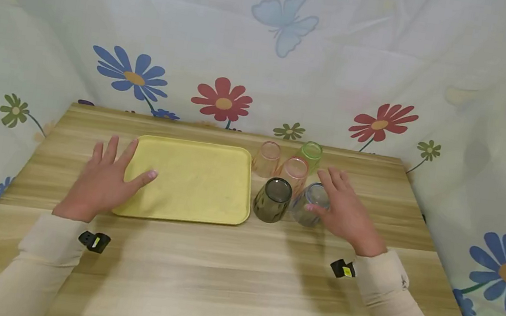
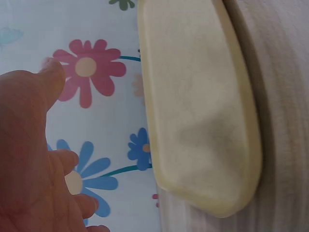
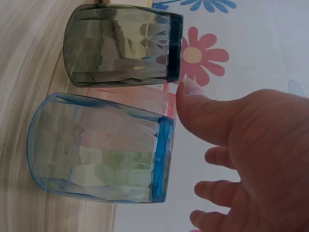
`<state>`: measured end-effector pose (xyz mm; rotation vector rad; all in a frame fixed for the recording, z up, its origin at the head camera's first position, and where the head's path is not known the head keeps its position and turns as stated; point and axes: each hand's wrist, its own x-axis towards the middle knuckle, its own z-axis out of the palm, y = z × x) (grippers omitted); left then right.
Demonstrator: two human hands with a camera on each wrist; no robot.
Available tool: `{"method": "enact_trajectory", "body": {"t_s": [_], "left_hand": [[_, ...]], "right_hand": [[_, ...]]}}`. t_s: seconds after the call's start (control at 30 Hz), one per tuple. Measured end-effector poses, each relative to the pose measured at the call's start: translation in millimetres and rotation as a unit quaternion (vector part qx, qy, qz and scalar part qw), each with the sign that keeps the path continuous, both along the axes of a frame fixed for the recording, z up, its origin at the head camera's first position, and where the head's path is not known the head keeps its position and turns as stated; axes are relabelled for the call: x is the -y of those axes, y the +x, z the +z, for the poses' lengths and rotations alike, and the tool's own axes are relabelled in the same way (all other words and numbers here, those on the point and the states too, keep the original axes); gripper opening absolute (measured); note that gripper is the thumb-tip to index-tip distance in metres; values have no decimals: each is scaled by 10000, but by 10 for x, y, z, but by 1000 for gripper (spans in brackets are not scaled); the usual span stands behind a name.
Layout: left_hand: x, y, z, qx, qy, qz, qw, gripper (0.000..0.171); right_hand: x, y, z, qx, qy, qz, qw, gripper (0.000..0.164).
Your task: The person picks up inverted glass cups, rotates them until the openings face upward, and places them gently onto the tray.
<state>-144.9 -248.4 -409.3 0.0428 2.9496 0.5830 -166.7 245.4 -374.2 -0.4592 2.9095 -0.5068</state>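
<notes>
A yellow tray (image 1: 191,182) lies flat on the wooden table, and my left hand (image 1: 104,183) hovers over its left edge with fingers spread, holding nothing. To the tray's right, several tinted cups stand upside down. My right hand (image 1: 347,212) is beside and above the blue cup (image 3: 101,150), its fingers extended and apart from it. The dark grey cup (image 1: 272,199) stands left of the blue one. Behind them are a pink cup (image 1: 293,172), a paler pink cup (image 1: 266,160) and a green cup (image 1: 312,154), partly hidden by the nearer ones.
A flowered white curtain (image 1: 184,24) hangs behind the table and at both sides. The wooden tabletop (image 1: 216,282) stretches in front of the tray and cups. Each wrist carries a small black camera, such as the left camera (image 1: 94,241).
</notes>
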Motion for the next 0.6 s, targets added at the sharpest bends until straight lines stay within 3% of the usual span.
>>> {"method": "enact_trajectory", "body": {"t_s": [0.17,0.4,0.6], "left_hand": [[90,-27,-162,230,210,-34,9995,103],[194,-19,-287,559,701,-28,9960,101],[280,0,-399,594,891,-76,9942,88]], "right_hand": [[21,-16,-19,117,9,14,9999,86],[43,-15,-70,141,110,-26,9998,75],[48,-16,-123,-243,12,148,9996,65]]}}
